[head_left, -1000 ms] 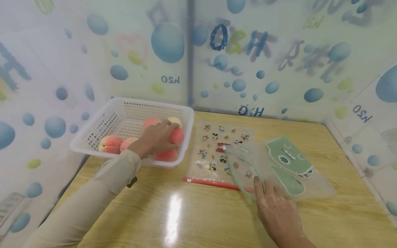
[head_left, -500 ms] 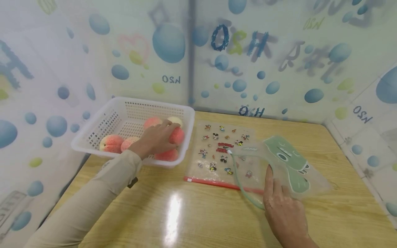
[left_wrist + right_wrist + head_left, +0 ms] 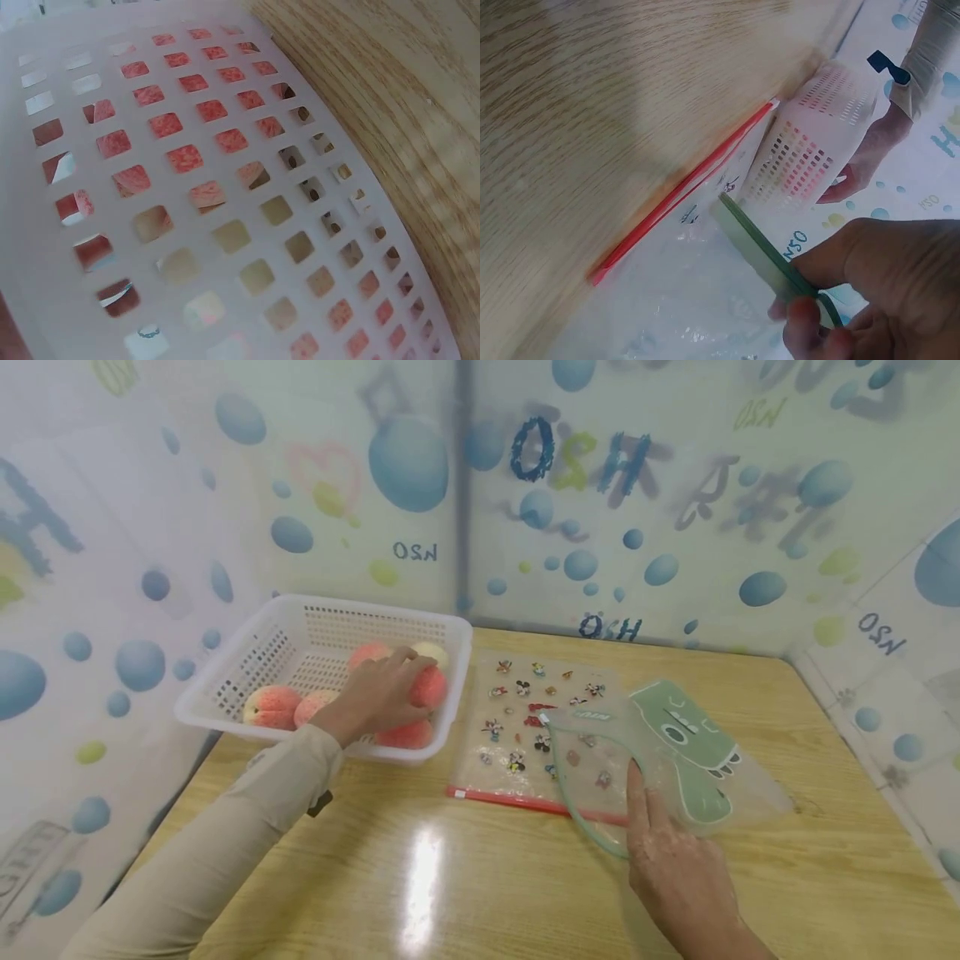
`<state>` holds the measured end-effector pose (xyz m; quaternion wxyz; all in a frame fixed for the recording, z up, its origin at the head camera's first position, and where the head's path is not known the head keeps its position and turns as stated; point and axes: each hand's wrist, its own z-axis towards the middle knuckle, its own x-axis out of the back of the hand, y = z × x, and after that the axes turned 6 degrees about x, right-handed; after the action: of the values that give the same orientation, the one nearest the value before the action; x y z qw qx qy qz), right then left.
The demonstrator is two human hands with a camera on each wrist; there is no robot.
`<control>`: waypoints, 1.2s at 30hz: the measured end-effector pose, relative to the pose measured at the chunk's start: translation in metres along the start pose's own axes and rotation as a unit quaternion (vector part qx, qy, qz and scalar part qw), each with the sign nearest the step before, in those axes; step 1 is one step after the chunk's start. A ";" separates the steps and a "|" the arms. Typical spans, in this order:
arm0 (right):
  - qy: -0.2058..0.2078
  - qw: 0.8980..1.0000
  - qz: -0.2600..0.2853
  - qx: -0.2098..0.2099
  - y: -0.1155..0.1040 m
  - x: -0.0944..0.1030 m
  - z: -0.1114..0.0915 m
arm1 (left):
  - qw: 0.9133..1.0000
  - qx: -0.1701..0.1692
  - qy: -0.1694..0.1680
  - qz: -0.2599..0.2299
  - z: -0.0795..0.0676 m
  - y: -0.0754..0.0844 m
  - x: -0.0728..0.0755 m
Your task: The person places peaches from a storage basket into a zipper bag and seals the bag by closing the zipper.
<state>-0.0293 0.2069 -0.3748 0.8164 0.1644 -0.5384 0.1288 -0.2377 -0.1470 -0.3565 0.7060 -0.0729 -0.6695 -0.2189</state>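
My left hand reaches into the white plastic basket, its fingers curled round a pink peach at the basket's right end. Several more peaches lie in there, partly covered by the hand and forearm; through the wall's holes in the left wrist view a peach shows pink. My right hand pinches the green-edged mouth of a clear zip bag with a green cartoon print. In the right wrist view, the thumb and fingers hold the bag's green edge, and the mouth bows open.
Beneath the green-edged bag lies a second clear zip bag, printed with small cartoon figures and closed by a red slider strip. Both rest on a wooden table. Patterned wall sheets rise behind and at the sides.
My right hand has shifted first right, then slightly back left, and the green-edged bag has moved with it, its mouth narrowing and widening again. My left hand stays on the peach.
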 end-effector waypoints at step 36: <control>-0.079 0.987 0.129 -0.045 -0.004 0.003 0.017 | 0.968 -0.113 0.213 -0.069 -0.017 0.018 0.011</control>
<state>-0.0407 0.1961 -0.3659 0.7542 0.0665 -0.6234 0.1952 -0.2146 -0.1404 -0.3435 0.8025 -0.0575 -0.4783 -0.3519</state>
